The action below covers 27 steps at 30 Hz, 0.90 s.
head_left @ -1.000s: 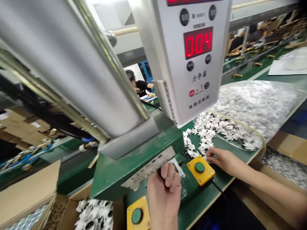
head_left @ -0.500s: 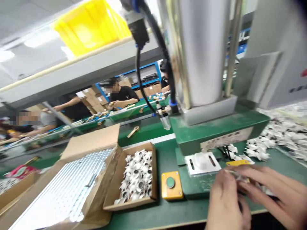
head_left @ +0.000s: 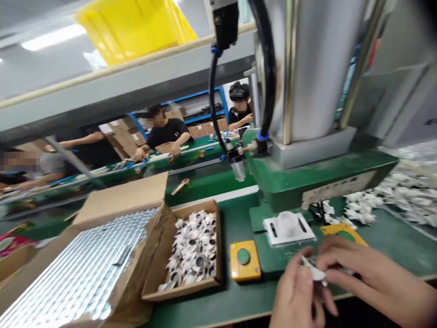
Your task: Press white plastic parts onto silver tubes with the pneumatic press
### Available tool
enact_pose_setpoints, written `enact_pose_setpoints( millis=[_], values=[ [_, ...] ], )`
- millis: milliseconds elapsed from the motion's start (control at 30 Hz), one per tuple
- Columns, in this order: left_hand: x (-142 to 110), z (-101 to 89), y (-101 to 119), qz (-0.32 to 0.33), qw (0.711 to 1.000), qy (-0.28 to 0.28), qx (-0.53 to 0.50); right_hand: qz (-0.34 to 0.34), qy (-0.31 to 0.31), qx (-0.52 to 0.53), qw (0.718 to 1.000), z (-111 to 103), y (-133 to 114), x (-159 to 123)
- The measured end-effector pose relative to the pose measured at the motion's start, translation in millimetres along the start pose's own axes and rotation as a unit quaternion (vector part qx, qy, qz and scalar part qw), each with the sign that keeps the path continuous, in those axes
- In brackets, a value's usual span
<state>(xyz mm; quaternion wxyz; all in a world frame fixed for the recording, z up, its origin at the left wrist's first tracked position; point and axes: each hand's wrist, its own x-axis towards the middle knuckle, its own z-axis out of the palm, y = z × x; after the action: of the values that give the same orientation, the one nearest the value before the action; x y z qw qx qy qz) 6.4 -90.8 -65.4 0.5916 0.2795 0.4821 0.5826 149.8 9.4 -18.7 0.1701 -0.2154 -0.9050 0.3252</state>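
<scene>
My left hand [head_left: 296, 291] grips a small white finned plastic part [head_left: 314, 272] between thumb and fingers, just above the bench's front edge. At its right edge, the curled fingertips of my right hand [head_left: 358, 266] pinch the same part. Something whitish and dark shows under my right palm, too hidden to name. Behind my hands, a white slotted plate with a round raised block [head_left: 288, 225] sits on the base of a green press [head_left: 327, 175]. A yellow box with a green button [head_left: 243, 257] stands to the left, and a second yellow button box [head_left: 343, 232] is just beyond my right hand.
A cardboard tray [head_left: 218, 246] holds many white parts with dark centres. Left of it, an open carton [head_left: 136, 278] contains rows of shiny metal rods. More white parts [head_left: 403, 196] are heaped at the right. Co-workers sit across the line, under a shelf with a yellow bin [head_left: 136, 32].
Both hands have moved slightly left and down, and the white part now shows between them. The second yellow button box is more exposed. The view has shifted a little.
</scene>
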Motion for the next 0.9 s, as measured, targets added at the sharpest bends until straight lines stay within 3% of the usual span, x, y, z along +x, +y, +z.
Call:
enact_pose_setpoints(
  millis=[133,200,333,400,533,633,700,767,833,900],
  values=[
    [3,-15.2,11,0.003,0.995,0.096,-0.006,0.001,0.098,-0.148,0.984,-11,9,35],
    [4,-23.0,15,0.024,0.989,0.144,-0.035,-0.016,0.106,-0.238,0.965,-11,17,51],
    [1,-34.6,14,0.122,0.968,0.211,-0.059,-0.072,0.056,-0.388,0.917,-11,19,67],
    [-2,-38.6,14,0.126,0.964,0.227,-0.058,-0.096,0.025,-0.426,0.899,-16,11,67],
    [-8,-47.0,20,0.056,0.976,0.209,-0.023,-0.106,-0.035,-0.429,0.896,-28,-4,68],
    [-7,-58.7,26,0.100,0.967,0.210,0.107,-0.101,-0.034,-0.412,0.905,-26,-3,70],
    [-5,-70.0,28,0.156,0.925,0.253,0.237,-0.090,-0.004,-0.371,0.924,-21,3,66],
    [-4,-83.2,28,0.191,0.860,0.291,0.374,-0.058,0.040,-0.309,0.949,-14,13,55],
    [-5,-96.6,25,0.201,0.800,0.300,0.480,-0.016,0.085,-0.249,0.965,-10,25,38],
    [-7,-107.8,20,0.197,0.760,0.300,0.543,0.034,0.122,-0.211,0.969,-7,39,16]
  ],
)
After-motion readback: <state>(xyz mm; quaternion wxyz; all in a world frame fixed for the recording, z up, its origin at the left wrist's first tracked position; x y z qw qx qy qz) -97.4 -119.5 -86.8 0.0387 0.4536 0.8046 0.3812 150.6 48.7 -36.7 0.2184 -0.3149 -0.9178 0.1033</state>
